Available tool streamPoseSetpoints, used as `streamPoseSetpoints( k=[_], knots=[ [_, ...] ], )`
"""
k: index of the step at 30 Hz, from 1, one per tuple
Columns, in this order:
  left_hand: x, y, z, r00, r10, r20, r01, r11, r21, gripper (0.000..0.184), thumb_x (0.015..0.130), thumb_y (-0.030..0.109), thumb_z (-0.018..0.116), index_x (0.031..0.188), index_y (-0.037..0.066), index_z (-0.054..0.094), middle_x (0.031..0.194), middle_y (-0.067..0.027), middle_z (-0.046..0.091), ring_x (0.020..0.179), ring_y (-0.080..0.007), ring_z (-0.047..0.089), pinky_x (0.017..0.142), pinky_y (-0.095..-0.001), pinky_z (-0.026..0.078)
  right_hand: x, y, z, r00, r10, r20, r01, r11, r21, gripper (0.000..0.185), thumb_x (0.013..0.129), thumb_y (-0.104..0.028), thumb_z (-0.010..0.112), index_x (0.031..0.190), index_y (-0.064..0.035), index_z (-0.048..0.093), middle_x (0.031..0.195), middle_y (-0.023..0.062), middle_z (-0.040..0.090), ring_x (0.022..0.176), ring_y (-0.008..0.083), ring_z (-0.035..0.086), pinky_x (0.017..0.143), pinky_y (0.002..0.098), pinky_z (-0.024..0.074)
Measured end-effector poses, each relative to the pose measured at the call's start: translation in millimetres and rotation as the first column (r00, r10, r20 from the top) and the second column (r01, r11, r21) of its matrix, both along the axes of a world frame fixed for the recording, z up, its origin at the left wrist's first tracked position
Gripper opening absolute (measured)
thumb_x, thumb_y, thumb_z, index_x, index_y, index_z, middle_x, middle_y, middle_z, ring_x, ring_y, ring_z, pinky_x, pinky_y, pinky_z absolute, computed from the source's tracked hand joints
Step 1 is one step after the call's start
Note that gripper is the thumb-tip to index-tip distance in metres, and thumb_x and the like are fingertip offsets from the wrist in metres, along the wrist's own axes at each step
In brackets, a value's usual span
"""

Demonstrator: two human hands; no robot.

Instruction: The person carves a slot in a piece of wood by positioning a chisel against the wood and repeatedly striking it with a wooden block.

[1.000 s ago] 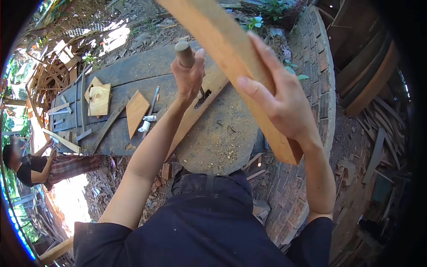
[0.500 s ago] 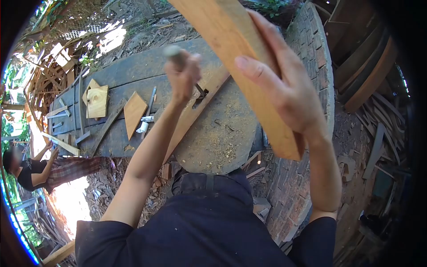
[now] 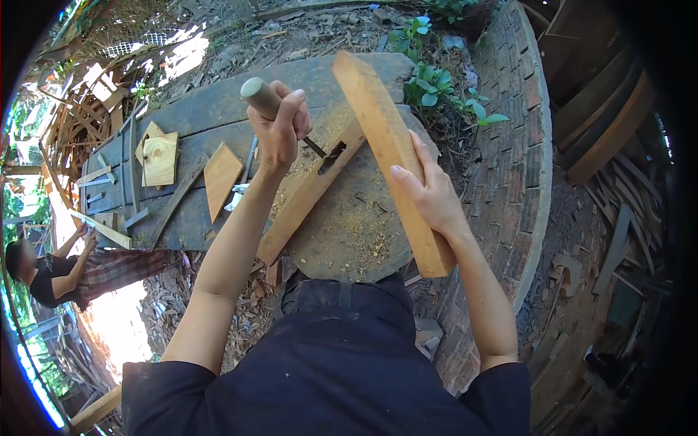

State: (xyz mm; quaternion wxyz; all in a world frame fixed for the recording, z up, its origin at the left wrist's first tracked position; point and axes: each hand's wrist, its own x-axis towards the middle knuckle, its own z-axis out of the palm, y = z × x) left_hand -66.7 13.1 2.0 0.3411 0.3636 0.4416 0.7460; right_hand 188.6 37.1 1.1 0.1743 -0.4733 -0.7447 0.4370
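Note:
My left hand (image 3: 278,134) is wrapped round the handle of a chisel (image 3: 259,96), its blade slanting down to the edge of a dark slot (image 3: 333,157) cut in a long wooden piece (image 3: 302,207). That piece lies slantwise on the table, its far end partly behind the wooden block. In my right hand (image 3: 434,195) is a thick, long wooden block (image 3: 385,142), gripped near its lower half and held over the right side of the table. The block and the chisel handle are apart.
Wood chips (image 3: 363,236) lie on the rounded end of the dark table (image 3: 211,120). Farther left are a kite-shaped board (image 3: 221,178), a pale board (image 3: 158,160) and several strips. A curved brick wall (image 3: 502,167) stands right. Another person (image 3: 58,272) sits at far left.
The wooden block in my right hand has dropped from high near the camera to lower over the table. My left hand has shifted slightly left with the chisel, whose blade is still at the slot.

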Motion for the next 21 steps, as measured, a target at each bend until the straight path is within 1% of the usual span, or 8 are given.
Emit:
streamPoseSetpoints(
  k=[4,7,11,15,17,18,20,21],
  knots=[
    [2,3,-3,0.999,-0.022,0.042,0.021,0.999,0.036,0.024,0.088,0.008,0.061,0.069,0.005,0.047,0.050,-0.0011,0.045,0.038,-0.0080,0.040,0.037,-0.0243,0.031,-1,-3,-1,1.000,0.004,0.006,-0.004,1.000,-0.019,0.078,0.089,-0.046,0.058,0.152,-0.0096,0.028,0.112,0.0304,0.066,0.106,0.0423,0.065,0.094,0.0425,0.0487],
    [7,6,-4,1.000,0.007,-0.029,-0.007,1.000,-0.008,0.024,0.089,0.008,0.058,0.073,0.008,0.040,0.051,-0.0001,0.039,0.037,-0.0086,0.032,0.037,-0.0264,0.026,-1,-3,-1,1.000,0.006,0.005,-0.006,1.000,-0.029,0.078,0.089,-0.046,0.058,0.152,-0.0097,0.029,0.114,0.0307,0.065,0.108,0.0421,0.064,0.095,0.0422,0.0483],
    [11,8,-2,0.999,0.019,-0.042,-0.020,1.000,-0.017,0.023,0.089,0.008,0.059,0.073,0.008,0.042,0.051,0.0000,0.040,0.038,-0.0083,0.034,0.037,-0.0257,0.027,-3,-2,9,1.000,0.014,0.022,-0.014,1.000,-0.024,0.078,0.089,-0.046,0.058,0.152,-0.0095,0.029,0.116,0.0302,0.064,0.108,0.0417,0.064,0.095,0.0415,0.0480],
    [13,10,-2,0.993,0.093,-0.067,-0.096,0.995,-0.041,0.023,0.089,0.009,0.060,0.072,0.007,0.045,0.052,0.0007,0.043,0.040,-0.0069,0.039,0.037,-0.0244,0.031,-17,2,64,0.951,0.103,-0.293,-0.023,0.964,0.265,0.076,0.088,-0.035,0.064,0.151,-0.0096,0.031,0.117,0.0281,0.065,0.107,0.0389,0.066,0.093,0.0396,0.0502],
    [19,9,0,0.995,0.093,-0.048,-0.095,0.994,-0.056,0.022,0.088,0.009,0.062,0.071,0.005,0.049,0.053,0.0006,0.047,0.042,-0.0065,0.044,0.038,-0.0228,0.035,-27,-5,119,0.840,0.176,-0.513,-0.066,0.972,0.226,0.071,0.089,-0.024,0.059,0.151,-0.0025,0.031,0.137,0.0209,0.054,0.122,0.0267,0.056,0.100,0.0359,0.0453],
    [24,8,4,0.988,0.143,-0.055,-0.144,0.989,-0.031,0.019,0.088,0.010,0.063,0.074,0.004,0.052,0.055,-0.0003,0.050,0.043,-0.0070,0.047,0.039,-0.0230,0.037,-30,-5,131,0.841,0.172,-0.513,-0.061,0.972,0.226,0.071,0.089,-0.024,0.059,0.151,-0.0025,0.031,0.137,0.0209,0.054,0.122,0.0267,0.056,0.100,0.0359,0.0453],
    [22,11,4,0.978,0.196,-0.067,-0.196,0.981,0.002,0.016,0.088,0.011,0.063,0.077,0.002,0.055,0.057,-0.0011,0.053,0.045,-0.0075,0.049,0.040,-0.0231,0.038,-34,-3,147,0.844,0.361,-0.396,-0.162,0.876,0.454,0.070,0.088,-0.020,0.059,0.151,-0.0057,0.032,0.127,0.0217,0.061,0.108,0.0272,0.065,0.093,0.0353,0.0504],
    [17,16,-4,0.932,0.260,-0.253,-0.232,0.963,0.134,0.015,0.087,0.011,0.064,0.079,0.001,0.058,0.059,-0.0023,0.055,0.047,-0.0081,0.052,0.041,-0.0234,0.040,-33,-5,153,0.942,0.333,-0.040,-0.288,0.863,0.416,0.070,0.088,-0.023,0.061,0.151,-0.0106,0.033,0.114,0.0229,0.067,0.092,0.0282,0.071,0.087,0.0357,0.0538]
  ],
)
